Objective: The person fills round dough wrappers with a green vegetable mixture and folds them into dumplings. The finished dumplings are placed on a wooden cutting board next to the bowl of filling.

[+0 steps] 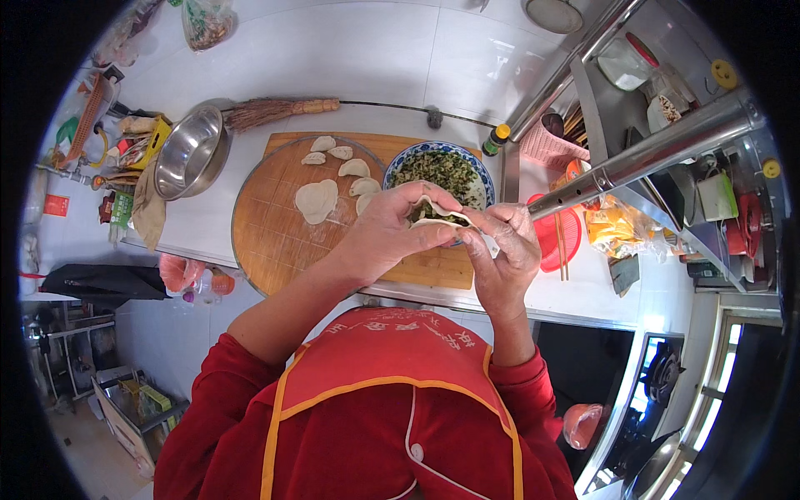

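Note:
A dumpling wrapper (445,211) with green filling inside is held between both hands, its mouth partly open. My left hand (394,228) cups its left side, thumb below and fingers above. With floury fingertips, my right hand (505,256) pinches its right end. Beneath and behind them stands a blue-and-white bowl (400,161) of chopped green filling (434,172). On the round slatted board (275,231) to the left lie several folded dumplings (354,167), one partly covered by my left hand. Flat dough wrappers (316,201) overlap near the board's middle.
A rectangular wooden board (437,269) lies under the round one. Left are a steel basin (192,153) and a straw brush (281,114). Right are a yellow-capped bottle (497,140), a red plastic basket (558,240) with chopsticks (560,247) across it, and a slanting metal pole (644,165).

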Available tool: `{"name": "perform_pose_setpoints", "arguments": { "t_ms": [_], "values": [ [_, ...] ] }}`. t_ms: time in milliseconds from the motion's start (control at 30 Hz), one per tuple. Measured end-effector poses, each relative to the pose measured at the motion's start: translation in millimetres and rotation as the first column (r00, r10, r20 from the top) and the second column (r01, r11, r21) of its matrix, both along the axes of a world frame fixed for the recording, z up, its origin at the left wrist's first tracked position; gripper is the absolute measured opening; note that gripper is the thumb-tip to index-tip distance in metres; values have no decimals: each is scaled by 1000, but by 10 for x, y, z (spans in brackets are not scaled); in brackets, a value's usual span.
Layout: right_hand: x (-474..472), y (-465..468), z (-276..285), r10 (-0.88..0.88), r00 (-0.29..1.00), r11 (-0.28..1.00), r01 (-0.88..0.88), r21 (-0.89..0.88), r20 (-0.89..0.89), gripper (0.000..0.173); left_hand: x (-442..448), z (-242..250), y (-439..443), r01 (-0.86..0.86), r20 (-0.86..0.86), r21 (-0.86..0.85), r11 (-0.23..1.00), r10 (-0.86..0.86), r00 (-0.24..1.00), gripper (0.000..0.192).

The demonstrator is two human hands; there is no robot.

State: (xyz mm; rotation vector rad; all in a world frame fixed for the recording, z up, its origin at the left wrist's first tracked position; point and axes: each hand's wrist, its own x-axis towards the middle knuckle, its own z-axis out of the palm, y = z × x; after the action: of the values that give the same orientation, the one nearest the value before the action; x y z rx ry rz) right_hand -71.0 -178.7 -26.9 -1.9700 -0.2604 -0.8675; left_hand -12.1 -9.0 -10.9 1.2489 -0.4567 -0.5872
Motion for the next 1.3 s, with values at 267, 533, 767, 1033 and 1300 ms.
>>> {"name": "perform_pose_setpoints", "arguments": {
  "t_ms": [267,533,767,1033,1300],
  "values": [
    [-12,-34,35,-20,997,996,26,-89,77,20,9,44,-28,0,159,61,998,-10,987,29],
    [-9,-46,139,45,999,998,-46,-37,-6,20,15,97,-24,24,241,77,997,-41,970,47],
    [-19,-78,97,15,995,986,1,-168,95,18,12,103,-11,69,295,84,994,-91,951,48],
    [-45,-89,102,127,989,991,-130,-33,-77,20,5,103,-16,92,287,92,991,-115,951,50],
    [-21,-67,187,86,996,993,-87,-76,-16,22,4,130,-4,133,252,92,987,-152,956,52]
  ]
}}
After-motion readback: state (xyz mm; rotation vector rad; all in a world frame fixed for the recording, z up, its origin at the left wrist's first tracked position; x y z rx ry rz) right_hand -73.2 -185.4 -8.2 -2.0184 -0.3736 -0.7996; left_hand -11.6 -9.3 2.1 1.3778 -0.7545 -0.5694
